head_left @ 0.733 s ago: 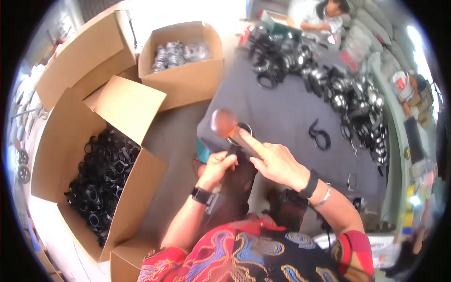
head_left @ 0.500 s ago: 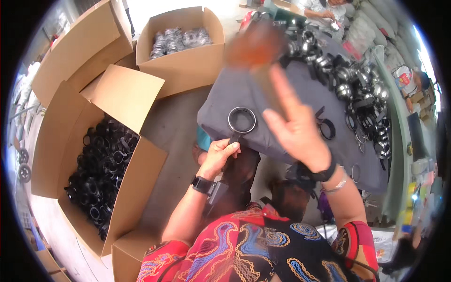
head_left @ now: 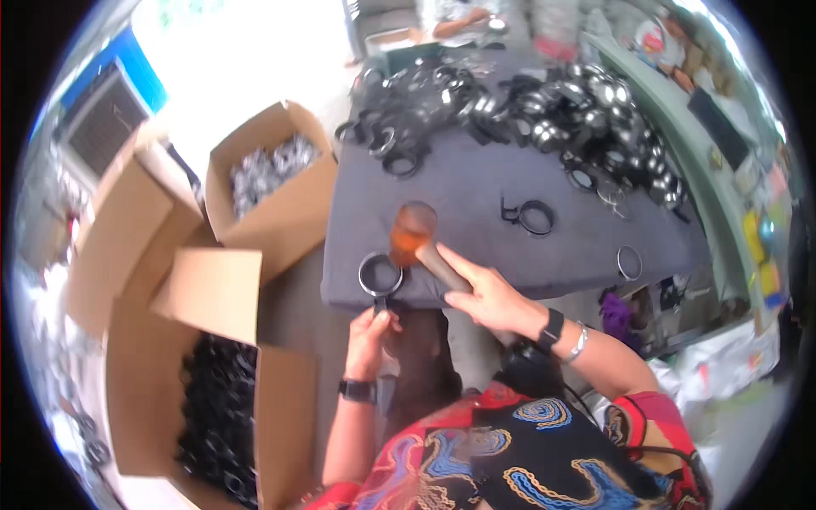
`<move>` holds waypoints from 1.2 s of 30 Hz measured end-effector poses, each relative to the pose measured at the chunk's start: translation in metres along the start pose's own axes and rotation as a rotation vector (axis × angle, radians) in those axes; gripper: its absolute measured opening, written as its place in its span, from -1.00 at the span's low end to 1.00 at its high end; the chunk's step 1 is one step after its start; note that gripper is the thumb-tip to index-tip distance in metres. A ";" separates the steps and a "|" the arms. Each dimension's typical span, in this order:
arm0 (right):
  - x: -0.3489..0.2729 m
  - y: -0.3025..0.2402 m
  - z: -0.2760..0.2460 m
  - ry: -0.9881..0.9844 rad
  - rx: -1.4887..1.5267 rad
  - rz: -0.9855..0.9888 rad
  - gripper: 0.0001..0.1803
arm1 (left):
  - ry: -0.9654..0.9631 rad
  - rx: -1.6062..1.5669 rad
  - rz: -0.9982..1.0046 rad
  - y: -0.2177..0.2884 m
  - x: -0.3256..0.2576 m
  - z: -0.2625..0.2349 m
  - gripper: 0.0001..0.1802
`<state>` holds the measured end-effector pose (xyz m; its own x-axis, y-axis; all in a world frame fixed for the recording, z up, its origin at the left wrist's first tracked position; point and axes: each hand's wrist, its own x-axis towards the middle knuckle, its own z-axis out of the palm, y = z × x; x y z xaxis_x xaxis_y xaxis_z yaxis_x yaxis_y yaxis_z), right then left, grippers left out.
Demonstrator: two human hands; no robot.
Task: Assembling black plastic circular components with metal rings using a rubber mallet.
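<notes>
My left hand (head_left: 371,338) is closed on the short handle of a round black ring with a silver rim (head_left: 360,278), which lies at the near left corner of the grey-covered table (head_left: 476,183). In my right hand (head_left: 497,302) is a mallet with an amber-orange head (head_left: 411,231), its shaft gripped by my fingers. The mallet head is just beside the ring's upper right edge; whether they touch I cannot tell. To the right lies another black ring with a handle (head_left: 535,218), and beyond it a thin loose metal hoop (head_left: 629,263).
Metal and black ring parts (head_left: 586,115) are heaped along the table's far and right sides. At left stand a carton (head_left: 285,387) of black rings and a carton (head_left: 280,229) of wrapped silvery parts. Co-workers sit beyond, one with a hand (head_left: 463,24) at a small part.
The mallet has come down from raised, blurred, at the far side to beside the ring. My view has shifted, showing more of the table. My left hand keeps hold of the ring's handle.
</notes>
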<state>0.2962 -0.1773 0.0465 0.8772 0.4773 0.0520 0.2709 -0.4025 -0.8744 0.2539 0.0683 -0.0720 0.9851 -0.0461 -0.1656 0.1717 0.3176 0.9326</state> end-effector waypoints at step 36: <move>-0.067 0.101 -0.107 1.003 0.356 0.143 -0.15 | 0.021 1.131 0.437 0.133 0.449 -0.030 0.33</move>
<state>0.3074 -0.3331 0.0065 0.8605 -0.4808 0.1686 0.1510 -0.0754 -0.9857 0.7190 0.1180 -0.0323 0.9635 -0.1228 0.2377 -0.2533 -0.7048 0.6626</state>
